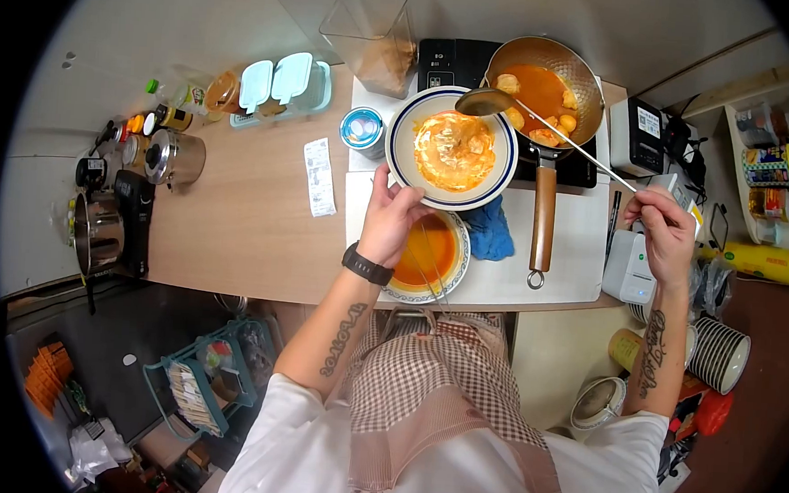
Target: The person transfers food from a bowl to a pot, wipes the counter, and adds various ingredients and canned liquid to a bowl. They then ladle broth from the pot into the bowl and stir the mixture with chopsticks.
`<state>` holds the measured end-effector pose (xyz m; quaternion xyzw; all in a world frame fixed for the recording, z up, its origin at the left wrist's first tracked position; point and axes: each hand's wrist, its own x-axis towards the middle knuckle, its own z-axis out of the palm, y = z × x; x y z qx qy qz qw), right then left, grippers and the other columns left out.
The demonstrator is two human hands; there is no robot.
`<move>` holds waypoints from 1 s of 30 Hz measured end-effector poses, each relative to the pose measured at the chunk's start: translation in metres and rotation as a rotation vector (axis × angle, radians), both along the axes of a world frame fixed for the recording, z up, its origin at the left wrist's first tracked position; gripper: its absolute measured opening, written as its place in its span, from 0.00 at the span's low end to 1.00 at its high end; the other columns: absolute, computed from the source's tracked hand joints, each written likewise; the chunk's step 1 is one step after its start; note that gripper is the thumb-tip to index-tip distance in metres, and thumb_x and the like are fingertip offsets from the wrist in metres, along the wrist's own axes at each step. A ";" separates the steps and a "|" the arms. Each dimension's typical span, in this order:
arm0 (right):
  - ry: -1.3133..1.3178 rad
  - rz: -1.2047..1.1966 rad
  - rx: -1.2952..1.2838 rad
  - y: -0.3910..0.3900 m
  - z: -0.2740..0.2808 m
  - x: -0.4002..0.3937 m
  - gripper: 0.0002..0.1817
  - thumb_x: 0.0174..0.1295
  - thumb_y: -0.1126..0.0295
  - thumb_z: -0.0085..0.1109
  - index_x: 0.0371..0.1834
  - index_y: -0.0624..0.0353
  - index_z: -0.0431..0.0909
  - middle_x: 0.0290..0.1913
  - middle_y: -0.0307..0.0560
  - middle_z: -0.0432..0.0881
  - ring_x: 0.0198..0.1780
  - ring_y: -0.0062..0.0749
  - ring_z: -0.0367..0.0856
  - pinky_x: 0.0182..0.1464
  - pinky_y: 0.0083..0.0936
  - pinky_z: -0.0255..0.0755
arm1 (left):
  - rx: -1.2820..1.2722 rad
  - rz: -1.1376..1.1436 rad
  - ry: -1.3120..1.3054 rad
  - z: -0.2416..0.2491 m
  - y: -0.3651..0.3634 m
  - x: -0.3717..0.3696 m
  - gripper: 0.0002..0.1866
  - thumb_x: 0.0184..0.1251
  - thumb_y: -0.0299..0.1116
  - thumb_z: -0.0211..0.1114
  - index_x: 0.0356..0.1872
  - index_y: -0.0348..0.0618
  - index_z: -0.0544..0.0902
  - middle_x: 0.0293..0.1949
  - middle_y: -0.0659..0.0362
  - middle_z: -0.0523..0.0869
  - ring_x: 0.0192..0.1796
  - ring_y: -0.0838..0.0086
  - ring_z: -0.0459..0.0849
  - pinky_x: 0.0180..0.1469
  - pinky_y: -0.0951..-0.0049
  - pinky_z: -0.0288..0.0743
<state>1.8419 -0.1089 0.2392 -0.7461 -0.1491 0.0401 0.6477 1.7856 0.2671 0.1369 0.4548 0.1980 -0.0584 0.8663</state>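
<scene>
My left hand [395, 212] grips the near left rim of a white plate with a blue edge [403, 143], which holds orange sauce and pieces of food. My right hand [662, 229] is closed on the thin handle of a metal ladle [485, 102]; its bowl hangs over the plate's upper right part. To the right, a pan [588, 87] with orange-red sauce and several round pieces stands on a black stove, its brown handle [543, 215] toward me. Below the plate, partly covered by it and my left hand, is a patterned bowl [459, 270] with orange liquid and a whisk.
A blue cloth [490, 230] lies between bowl and pan handle. Left of the plate are a can [363, 130] and a paper receipt [320, 178]. A clear container [368, 51] stands behind, lidded boxes [292, 79] farther left. White devices [630, 267] sit near my right hand.
</scene>
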 end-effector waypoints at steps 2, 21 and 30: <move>-0.037 -0.059 0.018 -0.005 -0.009 0.006 0.10 0.70 0.80 0.52 0.48 0.72 0.81 0.40 0.47 0.80 0.40 0.27 0.80 0.44 0.22 0.76 | -0.003 0.004 0.001 0.002 0.000 0.002 0.31 0.69 0.21 0.55 0.71 0.46 0.57 0.52 0.53 0.82 0.48 0.70 0.86 0.50 0.67 0.81; 0.243 -0.390 0.146 -0.011 -0.041 0.038 0.16 0.75 0.66 0.52 0.52 0.70 0.79 0.33 0.44 0.82 0.32 0.23 0.80 0.38 0.19 0.76 | 0.004 -0.029 -0.009 0.010 -0.003 -0.002 0.28 0.70 0.21 0.54 0.69 0.47 0.60 0.56 0.54 0.81 0.50 0.69 0.86 0.52 0.67 0.82; 0.153 -0.292 0.154 -0.012 0.012 0.022 0.16 0.75 0.66 0.52 0.52 0.70 0.80 0.33 0.45 0.82 0.33 0.24 0.81 0.36 0.20 0.76 | 0.008 -0.025 0.011 0.008 -0.004 -0.005 0.29 0.70 0.21 0.54 0.70 0.47 0.58 0.54 0.54 0.82 0.49 0.69 0.86 0.52 0.67 0.82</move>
